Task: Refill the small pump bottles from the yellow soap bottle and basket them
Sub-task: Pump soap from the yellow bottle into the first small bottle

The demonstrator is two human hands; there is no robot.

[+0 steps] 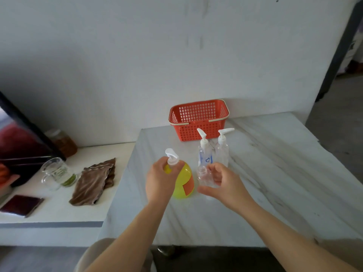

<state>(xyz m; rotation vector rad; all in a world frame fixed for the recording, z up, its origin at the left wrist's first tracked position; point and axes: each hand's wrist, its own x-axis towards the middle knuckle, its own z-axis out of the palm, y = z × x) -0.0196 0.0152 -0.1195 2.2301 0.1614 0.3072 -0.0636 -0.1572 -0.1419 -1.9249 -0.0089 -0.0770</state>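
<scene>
Left hand [160, 178] grips yellow soap bottle [183, 182] neck at frame centre; right hand [222, 180] cradles uncapped clear small bottle [205, 176] just beside.

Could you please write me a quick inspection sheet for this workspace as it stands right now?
Surface: marble-patterned table, dry as far as visible.
Job's things: yellow soap bottle upright, pump on; two clear pump bottles upright before the empty red basket; one uncapped small bottle.
Clutter: brown cloth, glass jug, amber jar, dark booklet on the side counter.
Grippers: left hand on the yellow bottle's pump; right hand holds the uncapped bottle.
Cables: nothing seen.
Surroundings: white wall.
</scene>
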